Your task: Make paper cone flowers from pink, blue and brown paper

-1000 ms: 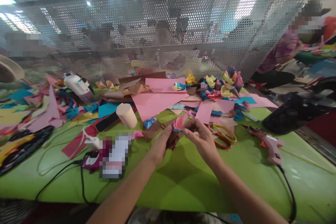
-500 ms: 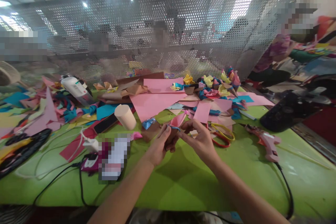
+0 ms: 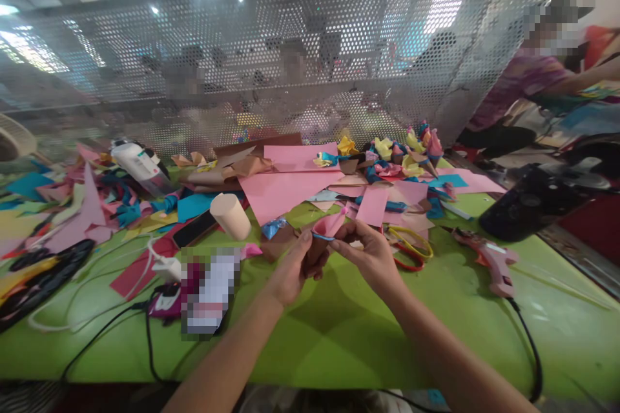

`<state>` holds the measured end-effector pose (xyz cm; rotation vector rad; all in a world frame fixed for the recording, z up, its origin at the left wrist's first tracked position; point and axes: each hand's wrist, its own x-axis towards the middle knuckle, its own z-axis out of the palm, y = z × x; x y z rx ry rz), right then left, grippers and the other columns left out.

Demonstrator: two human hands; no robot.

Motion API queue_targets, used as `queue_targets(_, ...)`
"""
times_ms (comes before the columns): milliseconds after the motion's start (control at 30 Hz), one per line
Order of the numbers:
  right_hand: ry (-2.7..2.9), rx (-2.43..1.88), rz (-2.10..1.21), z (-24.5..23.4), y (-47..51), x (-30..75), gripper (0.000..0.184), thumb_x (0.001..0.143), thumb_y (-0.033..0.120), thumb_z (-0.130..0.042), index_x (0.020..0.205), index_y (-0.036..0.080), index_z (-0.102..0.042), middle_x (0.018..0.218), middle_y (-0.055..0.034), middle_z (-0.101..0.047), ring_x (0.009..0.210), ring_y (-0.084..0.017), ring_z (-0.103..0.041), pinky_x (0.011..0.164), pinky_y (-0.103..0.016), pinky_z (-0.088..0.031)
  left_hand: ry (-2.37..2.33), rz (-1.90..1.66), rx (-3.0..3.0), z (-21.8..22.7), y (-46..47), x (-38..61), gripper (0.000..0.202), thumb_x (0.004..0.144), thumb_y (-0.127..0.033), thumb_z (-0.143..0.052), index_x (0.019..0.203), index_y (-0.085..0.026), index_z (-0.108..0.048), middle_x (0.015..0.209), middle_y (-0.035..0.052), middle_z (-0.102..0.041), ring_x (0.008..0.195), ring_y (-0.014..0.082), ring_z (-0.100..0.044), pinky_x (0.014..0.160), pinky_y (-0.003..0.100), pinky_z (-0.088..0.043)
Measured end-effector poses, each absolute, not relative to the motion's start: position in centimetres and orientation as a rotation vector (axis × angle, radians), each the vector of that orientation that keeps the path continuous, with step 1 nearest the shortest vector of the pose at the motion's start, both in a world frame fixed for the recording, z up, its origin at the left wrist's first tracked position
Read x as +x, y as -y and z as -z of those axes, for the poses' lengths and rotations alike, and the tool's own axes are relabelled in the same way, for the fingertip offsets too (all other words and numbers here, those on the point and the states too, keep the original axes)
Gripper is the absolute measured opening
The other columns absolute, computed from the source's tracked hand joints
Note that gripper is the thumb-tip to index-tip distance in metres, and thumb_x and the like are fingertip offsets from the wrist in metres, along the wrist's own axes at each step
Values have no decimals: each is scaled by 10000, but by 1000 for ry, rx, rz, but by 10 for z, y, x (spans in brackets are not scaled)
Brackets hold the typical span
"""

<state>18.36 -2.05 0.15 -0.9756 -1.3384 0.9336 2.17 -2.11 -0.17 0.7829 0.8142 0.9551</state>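
Note:
Between my hands is a small paper ice cream cone (image 3: 328, 226), with a pink swirled top, a blue band at the rim and a brown cone below. My left hand (image 3: 290, 268) grips its brown part from the left, thumb up near the rim. On the other side, the thumb and fingers of my right hand (image 3: 365, 251) pinch the blue band at its right end. Just beyond lie a scrap of brown paper (image 3: 278, 244) and a crumpled blue foil piece (image 3: 274, 227). Scissors with red and yellow handles (image 3: 411, 248) rest right of my right hand.
A pink glue gun (image 3: 498, 268) with a black cord lies at the right, before a black tumbler (image 3: 516, 203). At the left are a cream paper roll (image 3: 230, 216), a phone (image 3: 194, 229) and cables. Coloured paper and finished cones (image 3: 404, 151) line the back; a perforated metal screen (image 3: 290, 77) stands behind.
The blue band's loose-looking right end now lies closer along the cone's rim, and the pink top shows more. Both hands stay nearly in place. The person at the right has reached an arm outward.

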Motion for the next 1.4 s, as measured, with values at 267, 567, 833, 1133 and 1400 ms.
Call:
queue_targets(267,1364,-965,-985,-5,20,185,349,710,512,-826,750,213,-649,692,-10,-659,637,-172,-574,621,-299,-480,-766,-908,749,0,20,22,563,756,-720,-695,951,-194,-650,634,-37,-564,439,48,-296,457,205,-257)
queue_targets(567,1364,-1003,-914,-5,22,182,387,771,544,-765,694,209,-589,634,10,-594,599,-146,-511,588,-273,-439,-813,-949,802,1,21,23,593,700,-736,-732,910,-185,-657,694,-19,-573,504,78,-391,454,216,-268)
queue_targets(833,1347,-1000,-950,-7,23,182,332,766,495,-776,727,205,-619,658,2,-626,615,-154,-535,600,-276,-449,-869,-994,839,4,23,24,621,678,-731,-757,963,-194,-631,682,-23,-582,560,96,-468,472,211,-299)
queue_targets(1133,1358,-1004,-933,-6,24,182,342,786,520,-750,745,202,-633,664,0,-612,621,-155,-525,586,-271,-444,-887,-1041,882,5,25,25,580,717,-699,-748,995,-200,-647,681,-27,-583,572,97,-487,486,214,-307)
queue_targets(1400,1323,-996,-958,-4,24,181,373,774,566,-752,757,211,-640,670,3,-606,620,-159,-516,587,-278,-427,-878,-1044,848,7,23,25,571,698,-697,-765,946,-191,-670,664,-21,-594,550,94,-485,473,212,-304)
